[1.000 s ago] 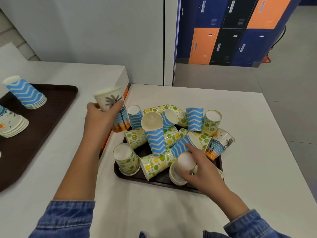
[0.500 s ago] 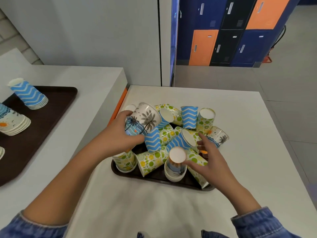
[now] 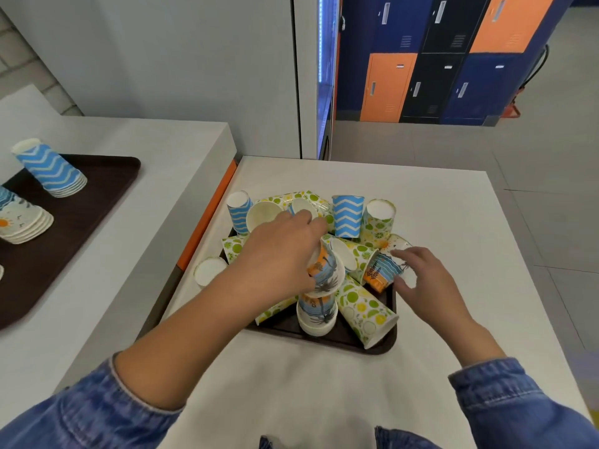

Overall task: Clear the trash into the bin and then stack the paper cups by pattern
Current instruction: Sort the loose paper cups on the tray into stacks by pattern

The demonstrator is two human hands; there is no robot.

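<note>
Now the left hand (image 3: 278, 257), fingers curled round a palm cup (image 3: 324, 273), has lowered it onto the palm stack (image 3: 316, 315) at the tray's (image 3: 350, 338) front, while the right hand (image 3: 424, 283), fingers spread, has moved to a lying cup (image 3: 379, 273): sorting advances.

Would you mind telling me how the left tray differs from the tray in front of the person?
The left tray carries neat upside-down stacks, such as the blue zigzag stack; the front tray holds a jumbled pile of mixed cups. The left hand, gripping a palm cup, and the right hand are at the front tray; neither touches the left tray. Both are dark brown, on white tables.
</note>
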